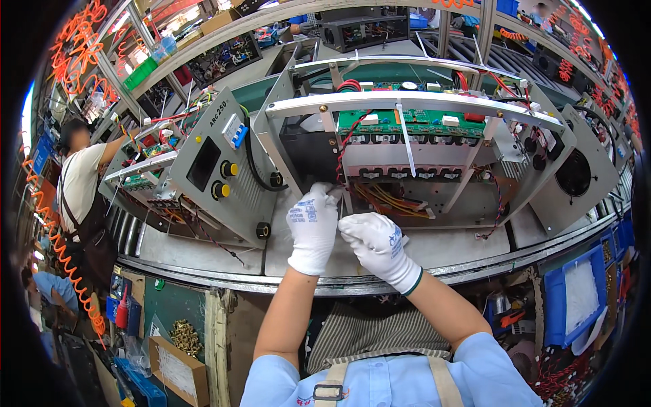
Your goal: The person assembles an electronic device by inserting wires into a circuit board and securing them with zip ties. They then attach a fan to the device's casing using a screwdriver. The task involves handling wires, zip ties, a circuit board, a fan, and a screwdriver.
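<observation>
My left hand (312, 227), in a white work glove, reaches to the lower front edge of an open metal machine chassis (420, 210). Its fingers are pinched together near the dark inner panel. My right hand (377, 245), gloved the same, is just to its right and nearer me, fingers curled closed. Whatever lies in either pinch is too small or hidden to name. Behind the hands, yellow and brown wires (390, 202) run along the chassis floor. A green circuit board (410, 122) sits above them, and a white cable tie (407, 142) hangs down from the front rail.
A second machine with a grey front panel (203, 163) and yellow-capped knobs stands at left. A grey panel with a round fan opening (573, 173) is at right. Below the bench are a blue tray (556, 305) and a cardboard box (178, 370). A co-worker (85, 176) stands far left.
</observation>
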Available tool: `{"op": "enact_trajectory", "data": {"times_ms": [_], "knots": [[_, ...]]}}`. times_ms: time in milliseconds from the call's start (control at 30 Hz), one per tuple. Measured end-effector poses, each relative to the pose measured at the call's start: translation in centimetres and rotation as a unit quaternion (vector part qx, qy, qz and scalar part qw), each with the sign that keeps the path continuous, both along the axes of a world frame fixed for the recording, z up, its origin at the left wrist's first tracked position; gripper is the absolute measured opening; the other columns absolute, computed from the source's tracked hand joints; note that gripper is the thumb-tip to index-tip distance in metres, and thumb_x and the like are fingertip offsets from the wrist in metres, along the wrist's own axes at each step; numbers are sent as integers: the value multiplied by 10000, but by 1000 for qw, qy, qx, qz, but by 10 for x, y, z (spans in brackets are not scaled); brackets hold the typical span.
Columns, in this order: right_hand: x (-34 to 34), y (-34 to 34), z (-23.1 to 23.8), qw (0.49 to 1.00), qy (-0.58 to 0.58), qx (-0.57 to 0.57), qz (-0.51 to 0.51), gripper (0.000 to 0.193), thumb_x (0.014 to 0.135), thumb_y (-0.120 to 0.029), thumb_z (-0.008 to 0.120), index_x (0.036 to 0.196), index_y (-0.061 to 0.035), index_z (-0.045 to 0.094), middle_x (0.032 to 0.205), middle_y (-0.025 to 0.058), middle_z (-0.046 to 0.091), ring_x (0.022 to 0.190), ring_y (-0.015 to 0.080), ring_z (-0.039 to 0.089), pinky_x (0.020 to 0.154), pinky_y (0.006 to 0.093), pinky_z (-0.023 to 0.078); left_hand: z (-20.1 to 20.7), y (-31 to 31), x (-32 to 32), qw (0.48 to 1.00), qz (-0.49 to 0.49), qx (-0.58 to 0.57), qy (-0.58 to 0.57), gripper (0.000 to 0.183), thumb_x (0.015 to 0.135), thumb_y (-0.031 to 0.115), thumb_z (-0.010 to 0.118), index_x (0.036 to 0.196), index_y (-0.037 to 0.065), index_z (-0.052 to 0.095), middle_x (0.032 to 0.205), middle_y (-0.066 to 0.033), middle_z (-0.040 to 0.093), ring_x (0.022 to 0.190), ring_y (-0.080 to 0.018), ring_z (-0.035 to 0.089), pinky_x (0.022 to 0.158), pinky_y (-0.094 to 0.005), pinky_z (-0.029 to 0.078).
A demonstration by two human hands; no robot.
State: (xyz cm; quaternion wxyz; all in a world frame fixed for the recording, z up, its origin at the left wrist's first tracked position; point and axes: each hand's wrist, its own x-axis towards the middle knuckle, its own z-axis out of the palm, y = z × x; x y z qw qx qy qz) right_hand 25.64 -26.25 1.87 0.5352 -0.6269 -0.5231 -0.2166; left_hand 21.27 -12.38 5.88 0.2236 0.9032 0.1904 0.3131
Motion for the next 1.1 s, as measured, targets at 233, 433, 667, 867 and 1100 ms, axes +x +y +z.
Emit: {"op": "enact_trajectory", "data": {"times_ms": [233, 433, 667, 867, 1100], "knots": [[8, 1, 31, 809, 542, 132, 182, 86, 917, -6, 577, 994, -19, 613, 1052, 92, 670, 835, 120, 630, 720, 250, 515, -26, 2, 4, 997, -42, -48, -34, 205, 900, 233, 601, 1015, 76, 666, 805, -174, 671, 760, -350, 665, 663, -415, 513], [-20, -7, 23, 838, 487, 1, 248, 154, 918, -9, 564, 1045, -18, 651, 961, 44, 656, 775, 96, 609, 692, 229, 488, -56, 22, -1, 980, -108, -159, -44, 231, 908, 256, 610, 1045, 80, 669, 780, -172, 655, 700, -332, 646, 622, -405, 489], [55, -100, -26, 939, 176, -140, -261, 374, 830, -170, 623, 1182, -46, 602, 1031, 180, 646, 990, 355, 605, 871, 446, 482, -17, -54, -31, 969, -244, 29, 17, 225, 863, 150, 659, 1079, 88, 678, 989, -118, 682, 821, -286, 684, 723, -348, 548], [57, -100, 11, 895, 395, -137, -155, 265, 889, -205, 563, 1076, -33, 637, 797, 118, 647, 701, 181, 647, 598, 310, 506, -26, -46, 22, 944, -129, 266, 148, 388, 869, 183, 566, 1243, 87, 526, 1296, -122, 565, 799, -294, 682, 660, -381, 556], [61, -98, 2, 779, 621, 73, 46, 357, 893, -273, 612, 1156, -35, 578, 835, 43, 632, 639, 113, 598, 531, 222, 472, -4, -31, 32, 875, -254, 364, 192, 172, 863, 248, 578, 910, 102, 654, 988, -99, 638, 676, -270, 659, 559, -392, 528]]}}
